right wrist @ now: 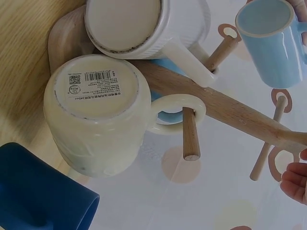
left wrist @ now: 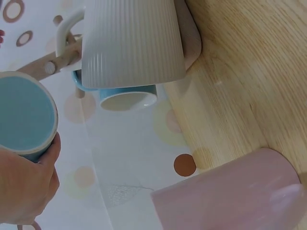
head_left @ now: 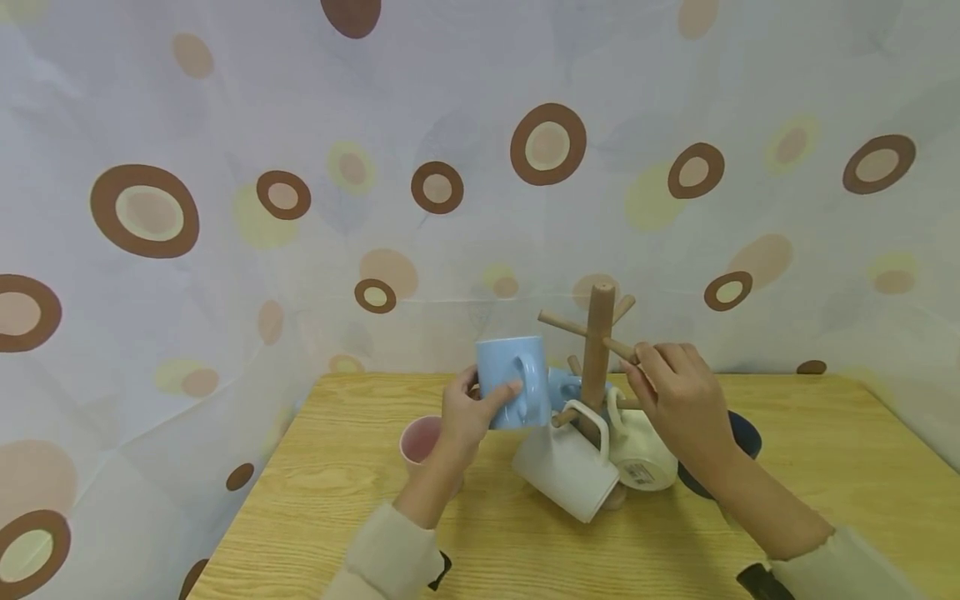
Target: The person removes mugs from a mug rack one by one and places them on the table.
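Observation:
My left hand [head_left: 463, 412] grips a light blue mug [head_left: 495, 371] upright beside a wooden mug tree [head_left: 597, 342], its handle facing the tree. The thumb lies across the mug's side near the handle, and the mug's base faces the camera in the left wrist view. My right hand [head_left: 678, 392] pinches the end of an upper peg [head_left: 621, 350] on the tree's right. On lower pegs hang a white ribbed mug [head_left: 562, 471], a cream mug [right wrist: 98, 115] with a label on its base, and another blue mug [head_left: 561, 387], mostly hidden behind the white one.
A pink mug [head_left: 418, 442] stands on the wooden table [head_left: 322, 475] left of the tree, partly behind my left wrist. To the right, a dark blue mug [right wrist: 38, 191] stands behind my right forearm. A spotted curtain [head_left: 465, 100] hangs behind the table.

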The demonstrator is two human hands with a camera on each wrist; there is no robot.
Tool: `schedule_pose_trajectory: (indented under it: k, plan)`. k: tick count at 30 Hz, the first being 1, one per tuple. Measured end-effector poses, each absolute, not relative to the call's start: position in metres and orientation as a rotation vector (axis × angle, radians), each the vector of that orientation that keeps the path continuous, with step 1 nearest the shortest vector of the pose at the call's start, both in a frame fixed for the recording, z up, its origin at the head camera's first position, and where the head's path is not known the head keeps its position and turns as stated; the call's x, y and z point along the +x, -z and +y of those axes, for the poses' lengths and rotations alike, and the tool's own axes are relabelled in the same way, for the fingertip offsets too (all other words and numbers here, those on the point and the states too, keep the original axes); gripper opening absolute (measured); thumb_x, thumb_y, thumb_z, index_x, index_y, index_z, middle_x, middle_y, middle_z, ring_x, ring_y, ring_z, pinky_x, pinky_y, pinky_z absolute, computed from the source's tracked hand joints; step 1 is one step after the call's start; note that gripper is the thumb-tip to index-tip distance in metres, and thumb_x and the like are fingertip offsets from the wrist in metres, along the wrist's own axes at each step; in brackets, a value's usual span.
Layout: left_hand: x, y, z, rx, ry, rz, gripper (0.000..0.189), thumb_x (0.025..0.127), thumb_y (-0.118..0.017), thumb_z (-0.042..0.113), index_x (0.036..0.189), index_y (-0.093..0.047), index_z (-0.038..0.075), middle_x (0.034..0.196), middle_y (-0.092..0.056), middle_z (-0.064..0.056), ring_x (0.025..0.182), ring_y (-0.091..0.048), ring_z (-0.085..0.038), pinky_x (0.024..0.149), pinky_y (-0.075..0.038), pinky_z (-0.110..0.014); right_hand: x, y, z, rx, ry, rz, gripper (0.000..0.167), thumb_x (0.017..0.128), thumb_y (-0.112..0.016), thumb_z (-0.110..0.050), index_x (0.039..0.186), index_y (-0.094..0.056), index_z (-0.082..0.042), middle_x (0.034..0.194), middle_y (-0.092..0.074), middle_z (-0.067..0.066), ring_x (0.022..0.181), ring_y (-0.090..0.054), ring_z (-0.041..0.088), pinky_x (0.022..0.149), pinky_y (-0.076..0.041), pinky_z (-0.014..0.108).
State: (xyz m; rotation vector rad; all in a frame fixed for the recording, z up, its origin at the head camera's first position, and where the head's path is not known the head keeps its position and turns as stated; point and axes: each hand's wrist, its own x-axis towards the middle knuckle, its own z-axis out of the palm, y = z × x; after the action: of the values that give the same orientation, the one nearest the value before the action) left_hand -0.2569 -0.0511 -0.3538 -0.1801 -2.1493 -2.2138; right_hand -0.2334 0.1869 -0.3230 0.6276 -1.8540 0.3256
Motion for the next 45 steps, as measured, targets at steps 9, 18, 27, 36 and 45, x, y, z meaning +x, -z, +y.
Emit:
schedule_pose_trajectory:
  k: [9, 18, 27, 36, 45]
  plan:
    - [-0.250, 0.360, -0.051, -0.305, 2.088, -2.163, 0.067, 0.074, -0.074, 0.026, 0.131, -0.047, 0.002, 0.120, -0.057, -0.019, 0.104, -0.058, -0.027, 0.082, -0.054, -0.041, -0.233, 0.326, 0.186, 0.608, -0.398, -1.854, 0.049, 0.098, -0.039, -0.037, 0.087, -0.062, 0.005, 0.076, -0.059, 0.017, 0.069, -0.053, 0.032, 0.056, -0.045, 0.040]
    - [-0.242, 0.363, -0.048, -0.385, 2.036, -2.195, 0.078, 0.069, -0.078, 0.030, 0.134, -0.044, 0.002, 0.116, -0.056, -0.019, 0.101, -0.058, -0.026, 0.083, -0.054, -0.040, -0.226, 0.331, 0.180, 0.539, -0.472, -1.900, 0.053, 0.098, -0.037, -0.039, 0.093, -0.062, 0.007, 0.083, -0.060, 0.019, 0.075, -0.055, 0.034, 0.059, -0.049, 0.043]
    - [-0.239, 0.365, -0.042, -0.411, 2.010, -2.193, 0.077, 0.067, -0.079, 0.028, 0.133, -0.045, 0.008, 0.119, -0.057, -0.015, 0.103, -0.057, -0.024, 0.083, -0.053, -0.039, -0.207, 0.344, 0.172, 0.534, -0.711, -1.897, 0.034, 0.095, -0.050, -0.024, 0.103, -0.061, 0.008, 0.095, -0.062, 0.020, 0.086, -0.057, 0.025, 0.075, -0.047, 0.024]
    - [-0.234, 0.365, -0.039, -0.433, 2.016, -2.194, 0.075, 0.068, -0.079, 0.024, 0.133, -0.044, 0.009, 0.121, -0.055, -0.014, 0.104, -0.056, -0.025, 0.085, -0.053, -0.040, -0.179, 0.334, 0.154, 0.413, -1.895, -2.162, 0.021, 0.095, -0.050, -0.009, 0.108, -0.055, 0.007, 0.092, -0.063, -0.008, 0.081, -0.062, 0.005, 0.075, -0.052, 0.016]
    - [-0.231, 0.367, -0.036, -0.465, 1.999, -2.187, 0.077, 0.069, -0.080, 0.022, 0.134, -0.042, 0.008, 0.124, -0.053, -0.012, 0.109, -0.053, -0.026, 0.089, -0.050, -0.042, -0.179, 0.333, 0.156, 0.432, -2.582, -2.186, 0.019, 0.099, -0.044, -0.021, 0.098, -0.062, -0.017, 0.094, -0.065, -0.007, 0.090, -0.062, 0.008, 0.084, -0.052, 0.022]
